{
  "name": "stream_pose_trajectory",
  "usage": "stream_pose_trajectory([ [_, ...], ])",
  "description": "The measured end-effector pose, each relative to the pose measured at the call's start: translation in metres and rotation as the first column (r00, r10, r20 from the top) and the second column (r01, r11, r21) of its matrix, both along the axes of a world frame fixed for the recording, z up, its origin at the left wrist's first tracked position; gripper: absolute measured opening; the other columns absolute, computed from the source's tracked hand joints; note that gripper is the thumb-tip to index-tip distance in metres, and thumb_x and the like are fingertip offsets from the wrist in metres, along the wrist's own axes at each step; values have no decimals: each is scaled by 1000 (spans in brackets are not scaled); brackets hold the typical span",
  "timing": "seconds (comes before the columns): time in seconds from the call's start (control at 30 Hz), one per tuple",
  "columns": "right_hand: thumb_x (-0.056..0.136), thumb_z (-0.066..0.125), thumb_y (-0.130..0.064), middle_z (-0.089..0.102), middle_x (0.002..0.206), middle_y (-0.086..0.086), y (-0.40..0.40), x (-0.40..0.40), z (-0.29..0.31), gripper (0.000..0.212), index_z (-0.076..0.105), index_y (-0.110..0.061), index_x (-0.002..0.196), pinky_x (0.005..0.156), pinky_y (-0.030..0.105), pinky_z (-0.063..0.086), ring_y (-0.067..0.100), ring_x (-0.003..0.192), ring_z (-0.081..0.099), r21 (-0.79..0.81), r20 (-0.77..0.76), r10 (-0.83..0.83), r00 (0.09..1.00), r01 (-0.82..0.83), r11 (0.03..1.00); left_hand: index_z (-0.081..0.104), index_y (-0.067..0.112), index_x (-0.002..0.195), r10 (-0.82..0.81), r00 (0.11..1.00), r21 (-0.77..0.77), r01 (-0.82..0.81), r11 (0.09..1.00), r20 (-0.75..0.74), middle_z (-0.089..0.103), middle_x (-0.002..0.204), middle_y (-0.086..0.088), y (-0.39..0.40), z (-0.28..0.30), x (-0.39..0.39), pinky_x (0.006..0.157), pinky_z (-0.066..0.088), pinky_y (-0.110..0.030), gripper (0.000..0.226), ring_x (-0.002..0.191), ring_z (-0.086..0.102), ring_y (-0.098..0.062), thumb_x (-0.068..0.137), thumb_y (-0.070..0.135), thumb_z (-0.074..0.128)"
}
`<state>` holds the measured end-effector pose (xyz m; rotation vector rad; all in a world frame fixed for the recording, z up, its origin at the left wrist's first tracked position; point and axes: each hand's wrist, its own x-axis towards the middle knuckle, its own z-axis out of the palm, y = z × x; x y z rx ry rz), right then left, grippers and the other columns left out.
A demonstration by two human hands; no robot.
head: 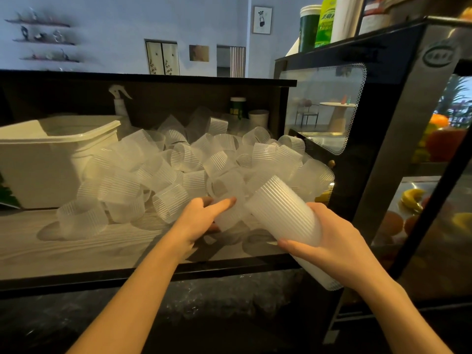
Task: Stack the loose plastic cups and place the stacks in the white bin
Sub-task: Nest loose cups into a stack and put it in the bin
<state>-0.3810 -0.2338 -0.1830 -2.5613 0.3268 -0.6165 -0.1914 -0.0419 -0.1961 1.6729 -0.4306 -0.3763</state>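
Frosted, ribbed plastic everywhere: a heap of loose cups (178, 159) fills the middle of the frame, spread over the pale wood-grain worktop (76, 241) inside a dark open cabinet. The white bin (51, 159) sits at centre left, touching the heap's left edge; from this angle its inside is mostly hidden.

Right hand (329, 241), lower right of centre, wraps a stack of nested cups (286, 213), fingers curled round the ribbed wall, thumb across the near side. The stack tilts, one end up toward the heap and the other end down past the wrist; which end is the open mouth is hard to read.

Left hand (201, 215), just left of the stack, fingers closed round a single cup (227, 200) at the heap's near edge, index finger laid along its side. Motion blur here; the exact grip is unclear.

Step in hand, by my judgement: add the single cup to the stack.

To do it well:
- turn the cup to match the stack before pushing
- line up the two axes; ribbed walls likely bind if skewed
- grip lightly, since thin plastic will squash
- lift clear of neighbours so the heap does not slide off the worktop edge

Stack looks long enough to bin soon.
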Motion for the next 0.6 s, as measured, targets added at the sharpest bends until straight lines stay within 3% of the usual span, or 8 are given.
stream_pose_trajectory([
  [0.17, 53, 51, -89, 50, 107, -23, 4, 2, 3, 91, 40, -37, 126, 79, 30, 56, 3, 96, 55, -18, -36, 13, 999, -13, 1000, 60, 16, 121, -32, 999, -4, 32, 999, -24, 69, 116, -2, 16, 10, -5, 91, 57, -42, 91, 107, 66, -20, 48, 65, 83],
  [0.33, 53, 48, -91, 51, 110, -19, 10, 6, 5, 92, 39, -38, 127, 80, 33, 56, 6, 98, 54, -60, -88, 16, 996, -21, 998, 63, 14, 116, -19, 1000, -47, 18, 999, -21, 70, 113, -3, 28, 15, -13, 85, 58, -35, 58, 103, 67, -18, 71, 50, 72],
  [0.47, 52, 46, -92, 50, 108, -21, 12, 6, 6, 90, 38, -39, 125, 80, 32, 56, 6, 98, 53, -75, -116, 12, 993, -21, 997, 66, 21, 106, -4, 1000, -139, 0, 990, -27, 71, 110, -3, 35, 16, -15, 96, 52, -38, 29, 106, 65, -18, 89, 43, 62],
  [0.6, 60, 52, -88, 48, 108, -22, 17, 7, 10, 84, 36, -39, 127, 80, 29, 54, 3, 96, 52, -154, -179, 27, 984, -55, 986, 63, 23, 114, -23, 1000, -250, 17, 968, -20, 70, 113, -1, 34, 16, -19, 102, 49, -40, 43, 111, 64, -17, 80, 49, 63],
])
